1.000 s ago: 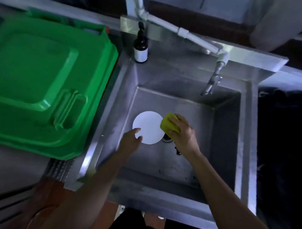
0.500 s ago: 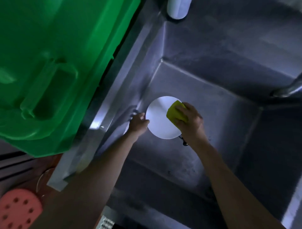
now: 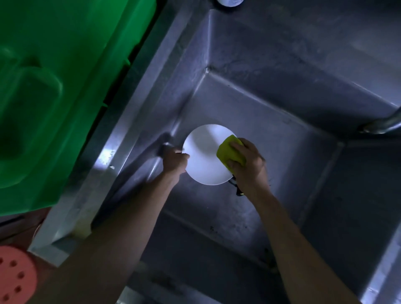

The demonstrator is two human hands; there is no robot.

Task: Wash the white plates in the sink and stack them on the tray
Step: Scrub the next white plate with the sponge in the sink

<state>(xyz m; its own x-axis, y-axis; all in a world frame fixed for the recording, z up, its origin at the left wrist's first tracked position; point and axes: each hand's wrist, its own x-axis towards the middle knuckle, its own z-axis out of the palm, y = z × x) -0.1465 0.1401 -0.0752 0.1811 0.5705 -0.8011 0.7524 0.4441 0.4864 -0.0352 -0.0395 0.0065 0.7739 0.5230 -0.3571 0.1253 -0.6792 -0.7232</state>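
A round white plate (image 3: 205,155) sits low in the steel sink (image 3: 271,104), near its left wall. My left hand (image 3: 173,160) grips the plate's left rim. My right hand (image 3: 249,165) presses a yellow-green sponge (image 3: 227,153) flat against the plate's right side. The drain under my right hand is mostly hidden. No tray is in view.
A big green plastic bin lid (image 3: 54,86) fills the left, close beside the sink's rim. The faucet spout (image 3: 382,124) juts in at the right edge. A bottle's base (image 3: 229,2) stands at the sink's back ledge. A pink perforated disc (image 3: 15,275) lies at bottom left.
My left hand closed on the plate's left rim and my right hand brought the sponge onto the plate. The camera has dropped closer to the sink.
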